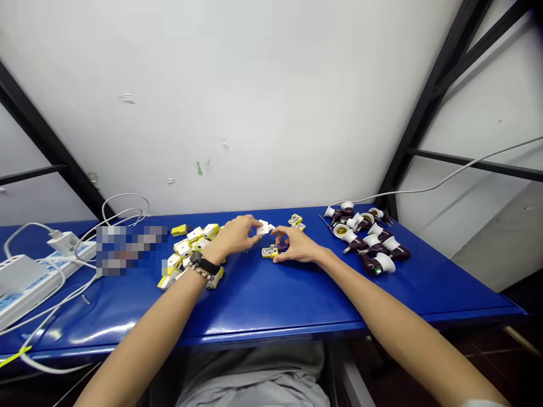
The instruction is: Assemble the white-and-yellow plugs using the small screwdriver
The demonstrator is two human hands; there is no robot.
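My left hand pinches a small white plastic piece between its fingertips, above the blue table top. My right hand grips a yellow and white plug adapter at the table, its fingers partly covering the adapter. The two hands nearly meet at the fingertips. Left of them lies a loose heap of similar yellow and white adapters. Two small yellow adapter parts lie just beyond my right hand.
Several dark purple and white lamp sockets lie at the table's right, with a white cable running up the wall behind. At left are a white power strip, a charger, tangled cords and a pixelated patch. The table's front edge lies below my forearms.
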